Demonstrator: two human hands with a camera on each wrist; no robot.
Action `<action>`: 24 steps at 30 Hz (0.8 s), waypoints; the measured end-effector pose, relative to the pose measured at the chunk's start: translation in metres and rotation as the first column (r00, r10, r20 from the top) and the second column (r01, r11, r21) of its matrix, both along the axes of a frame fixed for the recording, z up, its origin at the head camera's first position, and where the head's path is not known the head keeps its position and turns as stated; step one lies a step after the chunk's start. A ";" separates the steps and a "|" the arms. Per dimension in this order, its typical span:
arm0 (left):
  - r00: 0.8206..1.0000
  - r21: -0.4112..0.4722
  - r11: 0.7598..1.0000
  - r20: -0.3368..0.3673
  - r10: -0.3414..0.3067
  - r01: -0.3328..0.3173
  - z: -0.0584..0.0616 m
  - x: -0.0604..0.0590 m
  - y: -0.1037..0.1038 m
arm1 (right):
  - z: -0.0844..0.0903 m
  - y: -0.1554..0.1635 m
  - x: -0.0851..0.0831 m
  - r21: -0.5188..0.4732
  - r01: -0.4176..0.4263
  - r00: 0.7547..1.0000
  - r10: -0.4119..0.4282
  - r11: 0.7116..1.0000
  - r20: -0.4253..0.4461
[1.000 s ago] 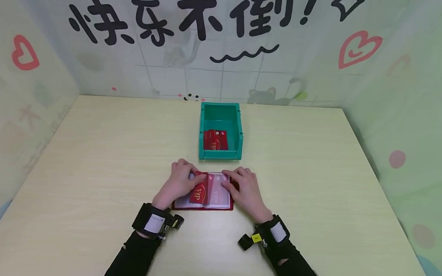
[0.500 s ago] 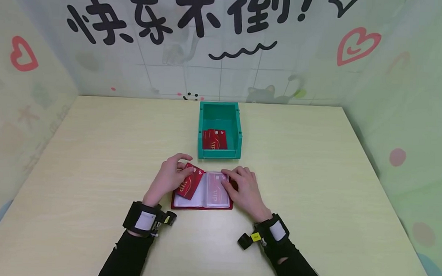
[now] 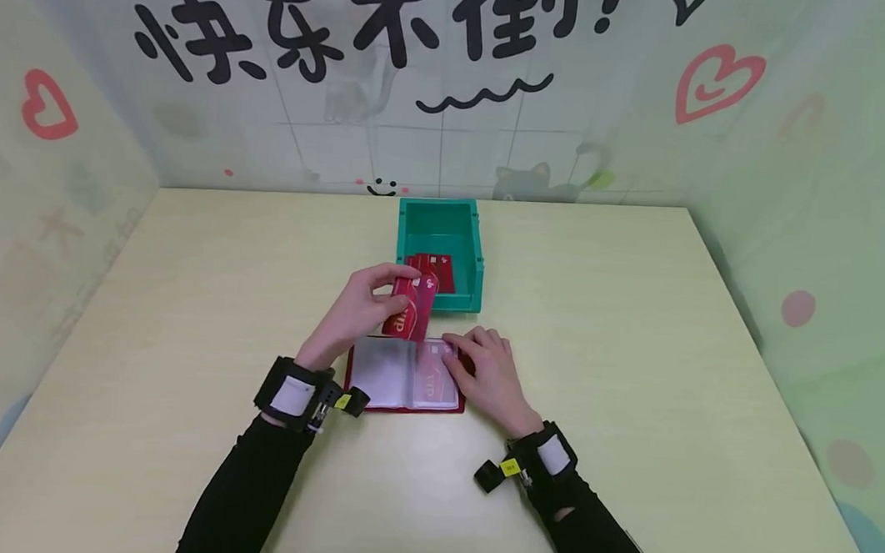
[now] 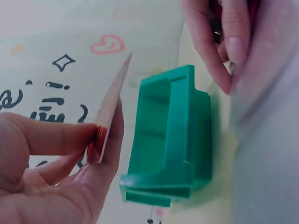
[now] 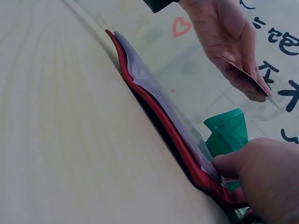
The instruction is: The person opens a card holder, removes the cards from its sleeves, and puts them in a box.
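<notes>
My left hand pinches a red VIP card between thumb and fingers, raised just in front of the green bin. Seen almost edge-on in the left wrist view, the card slants upward from the fingertips. Below it on the table lies an open card holder with a red cover and clear pockets. Its left pocket shows no card; a VIP card shows through the right one. My right hand grips the holder's right edge, thumb on the pockets. The holder tilts across the right wrist view.
Behind the holder stands the green bin, with several red cards lying at its near end. Pale tabletop surrounds both. Printed cloth walls close off the back and sides.
The left hand has drawn the red card off the holder's left page, first leftward, then up and forward to the bin's front. The right hand has stayed on the holder's edge.
</notes>
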State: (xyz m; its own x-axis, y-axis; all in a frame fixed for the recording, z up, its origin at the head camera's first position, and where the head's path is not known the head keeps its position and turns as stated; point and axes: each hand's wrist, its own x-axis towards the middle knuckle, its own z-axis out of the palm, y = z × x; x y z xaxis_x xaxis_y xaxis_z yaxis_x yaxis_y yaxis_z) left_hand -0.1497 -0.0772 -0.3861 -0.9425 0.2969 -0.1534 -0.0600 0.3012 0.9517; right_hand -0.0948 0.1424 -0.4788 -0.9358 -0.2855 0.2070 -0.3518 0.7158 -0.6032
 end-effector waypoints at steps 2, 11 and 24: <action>1.000 0.013 1.000 -0.026 0.000 0.000 0.006 -0.009 0.007 | 0.000 0.000 -0.001 0.007 -0.002 1.000 0.002 1.000 0.000; 0.968 -0.192 0.980 -0.251 0.003 -0.053 0.006 -0.049 0.039 | 0.003 0.000 -0.004 0.026 -0.021 1.000 0.021 0.999 0.011; 0.956 -0.563 0.826 -0.225 -0.189 0.031 -0.006 -0.081 0.071 | 0.003 -0.001 -0.005 0.025 -0.023 1.000 0.023 0.999 -0.016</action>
